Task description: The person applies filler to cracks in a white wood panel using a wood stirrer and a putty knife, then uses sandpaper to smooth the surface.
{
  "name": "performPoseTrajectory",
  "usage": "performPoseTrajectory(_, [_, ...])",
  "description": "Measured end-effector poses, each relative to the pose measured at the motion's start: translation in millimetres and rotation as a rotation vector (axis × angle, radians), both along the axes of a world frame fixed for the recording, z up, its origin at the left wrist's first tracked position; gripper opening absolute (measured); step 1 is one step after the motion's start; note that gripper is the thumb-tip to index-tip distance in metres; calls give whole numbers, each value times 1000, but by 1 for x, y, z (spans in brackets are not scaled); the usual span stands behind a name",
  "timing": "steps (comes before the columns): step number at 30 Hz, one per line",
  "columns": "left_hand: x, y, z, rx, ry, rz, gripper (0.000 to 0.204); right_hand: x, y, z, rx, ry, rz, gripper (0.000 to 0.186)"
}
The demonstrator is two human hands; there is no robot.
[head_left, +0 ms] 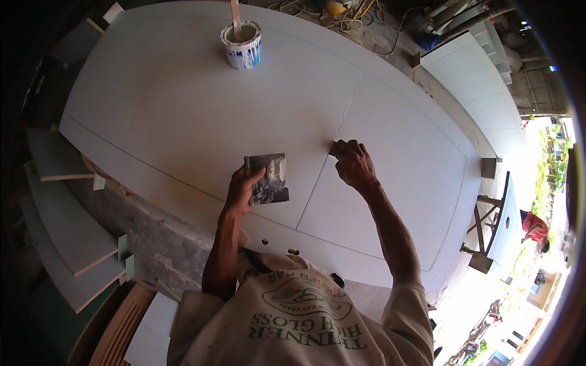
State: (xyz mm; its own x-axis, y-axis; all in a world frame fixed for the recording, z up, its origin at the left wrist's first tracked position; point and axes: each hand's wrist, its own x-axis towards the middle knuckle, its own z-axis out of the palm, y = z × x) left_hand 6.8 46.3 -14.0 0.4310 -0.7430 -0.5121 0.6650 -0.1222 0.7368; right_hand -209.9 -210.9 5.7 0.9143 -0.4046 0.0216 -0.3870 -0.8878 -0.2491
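Note:
A large white panel lies flat in front of me, with thin grooves near its edges and one groove running across it. My left hand is closed round the edge of a square dark plate, held above the panel's near part. Pale putty is smeared on the plate's upper right. My right hand pinches a small dark scraper, mostly hidden by the fingers, against the panel at the cross groove. Above the scraper the groove shows a fainter, uneven whitish line; below, it is a crisp dark line.
A putty-smeared white and blue bucket with a wooden stick stands on the panel's far side. More panels are stacked at left; another panel lies far right. Hoses tangle on the floor beyond. A person in red is outside, right.

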Motion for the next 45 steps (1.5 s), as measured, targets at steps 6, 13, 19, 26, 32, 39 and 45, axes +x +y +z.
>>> performPoseTrajectory(6, [-2,5,3,-23,45,47,37,-19,9,7,59,-136,33,32])
performPoseTrajectory(13, [-3,3,-2,-60,55,21,35,-14,28,-4,85,-143,24,32])
performPoseTrajectory(19, [-2,10,0,-31,-6,40,35,-25,35,5,59,24,26,34])
performPoseTrajectory(26, [-6,4,1,-69,69,12,35,-27,51,-3,88,-114,47,35])
performPoseTrajectory(32, [0,5,-9,-33,-24,-71,36,-24,65,19,108,9,9,33])
performPoseTrajectory(39, [6,2,3,-79,46,-234,36,15,112,74,155,-260,182,40])
performPoseTrajectory(45, [5,4,-7,-98,-33,-273,33,35,130,69,133,-213,195,36])
